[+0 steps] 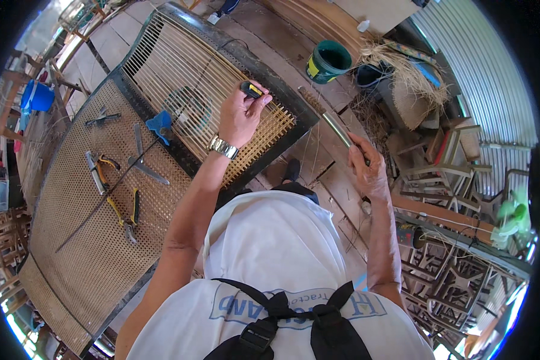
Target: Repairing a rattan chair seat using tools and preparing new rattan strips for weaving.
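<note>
Toward ten o'clock lies a big, tan, black-edged woven cane panel (75, 180). A round green bucket (325, 77) stands at one. At three, your right hand (369, 168) is wrapped around a long silver metal stick (337, 129). At eleven, your left hand (240, 120) pinches a small black-and-yellow thing (253, 90) over the panel.

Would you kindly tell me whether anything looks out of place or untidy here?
Yes, mildly: loose pale strands spill in a tangle over the dark bucket beside the green bucket, and pliers lie splayed open among scattered tools on the woven cane panel, looking untidy.
</note>
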{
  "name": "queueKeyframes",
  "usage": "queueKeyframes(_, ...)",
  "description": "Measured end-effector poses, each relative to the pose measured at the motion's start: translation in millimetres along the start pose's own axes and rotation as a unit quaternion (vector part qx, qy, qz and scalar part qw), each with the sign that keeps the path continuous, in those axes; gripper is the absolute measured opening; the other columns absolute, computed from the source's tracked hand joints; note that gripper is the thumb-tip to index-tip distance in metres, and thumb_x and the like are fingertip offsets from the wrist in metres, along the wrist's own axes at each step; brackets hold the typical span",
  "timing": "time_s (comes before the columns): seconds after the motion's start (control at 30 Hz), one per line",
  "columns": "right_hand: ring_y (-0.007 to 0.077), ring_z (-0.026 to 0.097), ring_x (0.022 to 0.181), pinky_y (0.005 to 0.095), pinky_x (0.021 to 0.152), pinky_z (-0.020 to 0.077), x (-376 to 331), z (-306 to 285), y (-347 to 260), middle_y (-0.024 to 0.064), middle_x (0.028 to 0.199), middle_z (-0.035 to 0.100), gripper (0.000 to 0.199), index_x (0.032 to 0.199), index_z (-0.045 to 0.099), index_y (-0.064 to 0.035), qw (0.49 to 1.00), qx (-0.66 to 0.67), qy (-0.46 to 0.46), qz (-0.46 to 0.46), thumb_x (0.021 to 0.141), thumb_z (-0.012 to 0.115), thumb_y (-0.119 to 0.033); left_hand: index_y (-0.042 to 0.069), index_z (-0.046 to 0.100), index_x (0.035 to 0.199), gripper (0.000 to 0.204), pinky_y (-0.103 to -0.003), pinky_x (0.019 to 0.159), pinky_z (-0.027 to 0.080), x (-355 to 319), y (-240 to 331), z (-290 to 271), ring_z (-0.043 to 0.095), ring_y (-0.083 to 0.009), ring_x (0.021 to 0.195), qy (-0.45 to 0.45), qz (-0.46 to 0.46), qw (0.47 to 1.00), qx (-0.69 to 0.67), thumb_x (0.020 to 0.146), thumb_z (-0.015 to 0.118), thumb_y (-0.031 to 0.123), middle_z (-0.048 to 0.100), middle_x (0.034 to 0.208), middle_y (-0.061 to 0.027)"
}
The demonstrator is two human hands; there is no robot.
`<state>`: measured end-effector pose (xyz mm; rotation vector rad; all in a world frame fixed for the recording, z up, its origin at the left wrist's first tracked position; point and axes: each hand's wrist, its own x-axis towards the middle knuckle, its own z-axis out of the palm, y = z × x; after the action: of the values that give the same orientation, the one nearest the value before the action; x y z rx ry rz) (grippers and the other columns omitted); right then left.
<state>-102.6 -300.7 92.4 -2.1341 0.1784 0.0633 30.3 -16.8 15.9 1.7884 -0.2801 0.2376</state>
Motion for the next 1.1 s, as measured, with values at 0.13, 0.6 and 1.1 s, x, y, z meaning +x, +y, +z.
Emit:
queueKeyframes(0.13, 0.0073, 0.053, 0.071, 0.0249, 0.062, 0.0432, 5, 6, 1, -0.0002, 0.078, 0.057, 0.032, 0.131, 0.063, -0.0026, 1.000, 0.015, 0.004, -0.011, 0.104, 0.057, -0.019, 0.005, 0.059, 0.109, 0.024, -0.028, 0.069, 0.060, 5, 5, -4, 0.075, -0.0177, 0.087, -0.046, -0.004, 0.999, 0.000, 0.091, 0.075, 0.009, 0.075, 0.098, -0.0098)
queueKeyframes(0.6, 0.0045, 0.048, 0.067, 0.0222, 0.058, 0.0383, 11, 20, 5, -0.0029, 0.076, 0.055, 0.032, 0.132, 0.062, -0.0042, 0.999, 0.011, 0.019, -0.030, 0.103, 0.057, -0.019, 0.005, 0.060, 0.106, 0.021, -0.024, 0.060, 0.055, -2, 5, -3, 0.074, -0.0114, 0.075, -0.006, -0.009, 0.999, 0.033, 0.091, 0.075, 0.010, 0.077, 0.091, -0.0069)
queueKeyframes(1.1, 0.0083, 0.053, 0.070, 0.0269, 0.060, 0.0436, 17, 11, -9, 0.0010, 0.079, 0.059, 0.031, 0.129, 0.063, -0.0021, 0.992, -0.069, -0.098, -0.036, 0.103, 0.057, -0.017, 0.003, 0.061, 0.108, 0.026, -0.026, 0.066, 0.058, 3, -1, -8, 0.075, -0.0157, 0.082, -0.037, -0.026, 0.999, -0.027, 0.090, 0.077, 0.012, 0.075, 0.096, -0.0090)
